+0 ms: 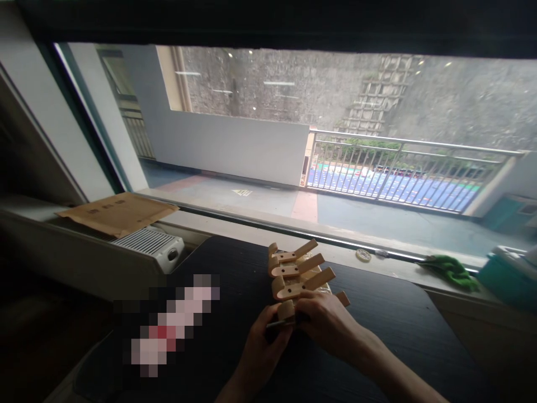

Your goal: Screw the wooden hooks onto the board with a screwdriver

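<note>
Rack of 4 wooden hooks [289, 290] lies on the black table [235, 280], near the windowsill [396, 270] with its green cloth [451, 271]. Left hand [265, 342] and right hand [325, 314] both bend their fingers at its near end, beside a thin, seemingly metallic strip [280, 323]; shadow hides which piece either one grasps, so their grip cannot be told.
</note>
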A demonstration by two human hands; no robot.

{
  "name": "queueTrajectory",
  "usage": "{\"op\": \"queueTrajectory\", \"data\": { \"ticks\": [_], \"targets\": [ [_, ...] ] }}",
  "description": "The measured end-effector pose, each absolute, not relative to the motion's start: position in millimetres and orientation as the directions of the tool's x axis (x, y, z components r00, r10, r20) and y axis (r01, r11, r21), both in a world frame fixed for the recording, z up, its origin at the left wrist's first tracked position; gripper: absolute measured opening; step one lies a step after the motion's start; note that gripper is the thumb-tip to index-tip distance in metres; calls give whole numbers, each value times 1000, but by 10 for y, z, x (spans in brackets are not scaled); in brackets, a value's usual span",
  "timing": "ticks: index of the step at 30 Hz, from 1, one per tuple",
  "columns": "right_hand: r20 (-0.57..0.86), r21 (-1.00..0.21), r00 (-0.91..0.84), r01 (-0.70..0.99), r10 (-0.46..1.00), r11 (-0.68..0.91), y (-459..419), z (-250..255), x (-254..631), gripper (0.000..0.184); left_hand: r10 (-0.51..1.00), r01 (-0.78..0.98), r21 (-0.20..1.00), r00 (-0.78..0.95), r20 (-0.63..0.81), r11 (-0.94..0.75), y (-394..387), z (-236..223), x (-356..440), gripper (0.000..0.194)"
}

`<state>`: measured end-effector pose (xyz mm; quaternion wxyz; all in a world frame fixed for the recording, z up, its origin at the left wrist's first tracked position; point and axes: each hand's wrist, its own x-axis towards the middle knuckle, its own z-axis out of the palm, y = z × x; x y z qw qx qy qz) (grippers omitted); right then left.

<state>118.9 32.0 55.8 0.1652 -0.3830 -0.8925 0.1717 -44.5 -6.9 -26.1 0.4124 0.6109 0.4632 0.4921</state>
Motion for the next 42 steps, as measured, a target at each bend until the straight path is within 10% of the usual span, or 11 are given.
{"op": "queueTrajectory", "data": {
  "ticks": [42],
  "targets": [
    [564, -383, -419, 631, 712, 674, 2, -347, 1306, 58, 972, 72, 975, 127, 198, -209, -55, -385, -467, 23]
  ]
}}
